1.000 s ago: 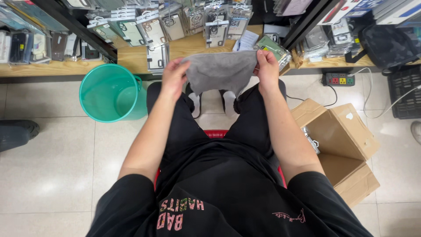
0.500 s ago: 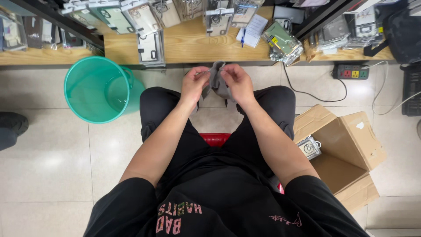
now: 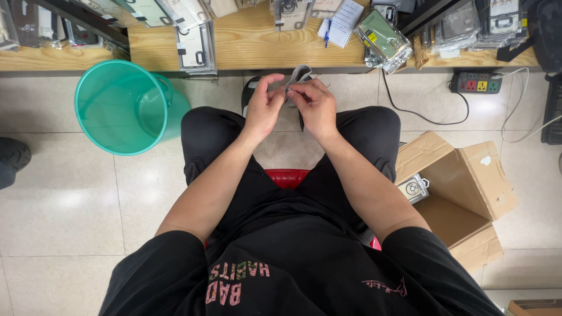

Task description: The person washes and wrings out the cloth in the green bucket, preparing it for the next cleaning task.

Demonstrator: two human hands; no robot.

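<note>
Pinching a small folded grey cloth (image 3: 300, 75) between the fingertips of the left hand (image 3: 264, 105) and the right hand (image 3: 316, 105), both held close together above the knees, just before the front edge of the wooden shelf (image 3: 252, 41). Sitting on a red stool (image 3: 287, 177). Standing at the left on the tiled floor, a teal bucket (image 3: 120, 105); lying open at the right, a cardboard box (image 3: 456, 193) holding a packaged case (image 3: 413, 188). Plugged in near the shelf's right end, a power strip (image 3: 475, 82).
</note>
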